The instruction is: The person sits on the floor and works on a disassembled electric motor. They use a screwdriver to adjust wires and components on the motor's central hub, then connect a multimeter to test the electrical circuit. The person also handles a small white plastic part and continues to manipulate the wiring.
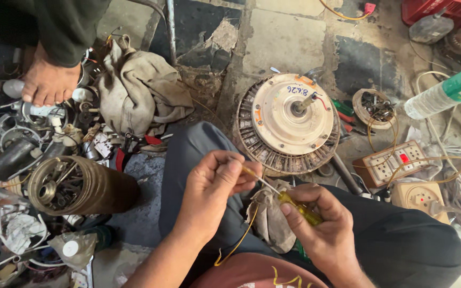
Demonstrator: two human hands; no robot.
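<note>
Screwdriver (301,209), yellow handle gripped in the closed right hand (321,226), tip at a yellow wire (247,172) pinched by the left hand (212,189), both just below the motor (289,124): a slip would likely jab the fingers or nick the wire.

A yellow-handled screwdriver (301,209) is gripped in the right hand (324,224), its tip met by the pinching fingers of the left hand (213,184), from which a yellow wire (237,242) trails down. A round fan motor (289,122) is seen on the floor just beyond the knees, with a grey rag (140,88) to its left.
</note>
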